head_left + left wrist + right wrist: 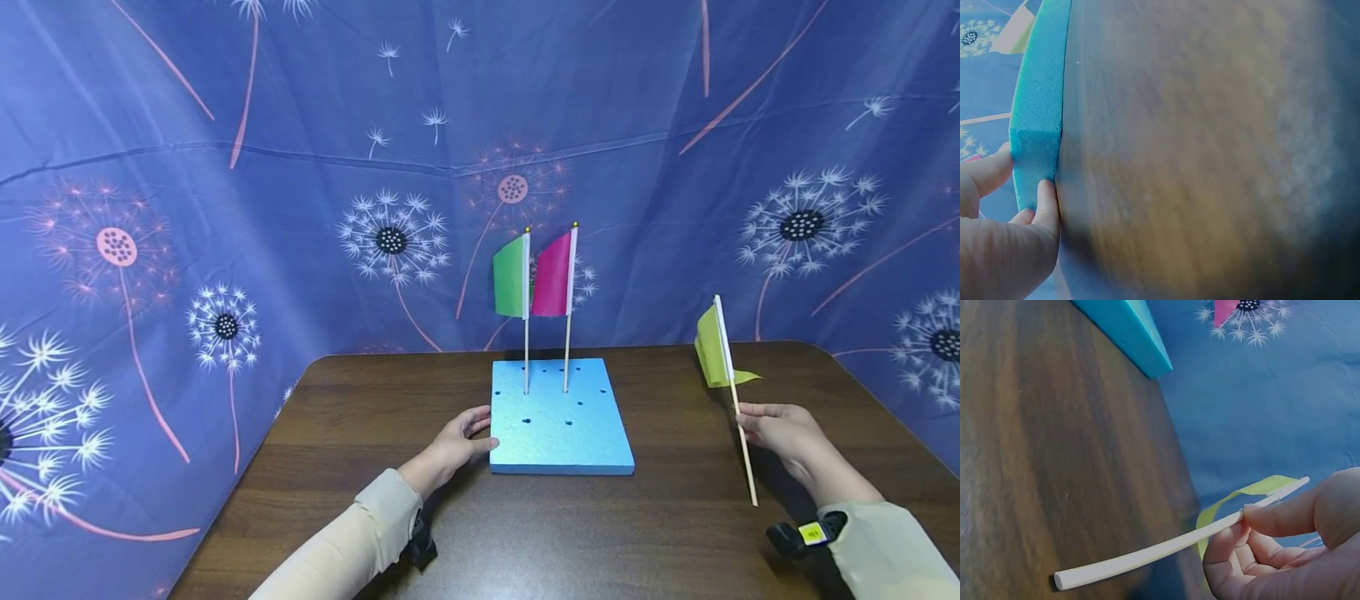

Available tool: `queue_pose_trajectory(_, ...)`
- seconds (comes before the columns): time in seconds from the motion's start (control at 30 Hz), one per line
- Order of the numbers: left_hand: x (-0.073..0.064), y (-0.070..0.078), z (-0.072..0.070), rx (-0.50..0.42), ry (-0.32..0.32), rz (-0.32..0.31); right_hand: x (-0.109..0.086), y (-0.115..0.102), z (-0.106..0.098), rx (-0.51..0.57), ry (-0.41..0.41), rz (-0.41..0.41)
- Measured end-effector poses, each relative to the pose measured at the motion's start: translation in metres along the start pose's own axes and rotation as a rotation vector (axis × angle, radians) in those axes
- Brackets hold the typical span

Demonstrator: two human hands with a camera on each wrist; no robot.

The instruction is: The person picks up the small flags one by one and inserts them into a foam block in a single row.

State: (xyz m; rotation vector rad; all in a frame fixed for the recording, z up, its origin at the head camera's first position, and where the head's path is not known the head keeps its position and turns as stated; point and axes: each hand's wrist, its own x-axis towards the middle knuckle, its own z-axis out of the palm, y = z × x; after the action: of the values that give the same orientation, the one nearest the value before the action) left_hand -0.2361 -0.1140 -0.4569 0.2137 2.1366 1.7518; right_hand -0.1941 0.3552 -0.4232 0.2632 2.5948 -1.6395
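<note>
A blue foam board (pixel 558 442) with small holes in its top lies on the table. In it stand a green flag (pixel 510 279) and a magenta flag (pixel 552 279), both upright on thin wooden sticks. My left hand (pixel 456 446) holds the board's left side near the front corner, thumb at the top edge; in the left wrist view its fingertips (pixel 1046 194) touch the foam board's side (pixel 1038 153). Off to the right, my right hand (pixel 783 433) pinches the stick of a yellow-green flag (pixel 712 348) between thumb and fingers. That stick (pixel 1147 553) leans, lower end towards me.
A brown wooden table (pixel 360 400) carries the board near its far middle. Behind it hangs a blue cloth (pixel 637 167) printed with dandelions. A dark strap with a yellow label (pixel 812 533) sits at my right wrist.
</note>
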Motion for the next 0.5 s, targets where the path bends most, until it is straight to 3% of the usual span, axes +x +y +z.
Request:
queue_pose_trajectory(0.4,-0.001,0.001,0.001,0.012,0.005,-0.002,0.005,-0.015,0.013,0.01,0.038,-0.042)
queue_pose_trajectory(0.5,-0.001,0.001,0.001,0.013,0.004,-0.005,0.011,-0.015,0.015,0.055,0.056,-0.061)
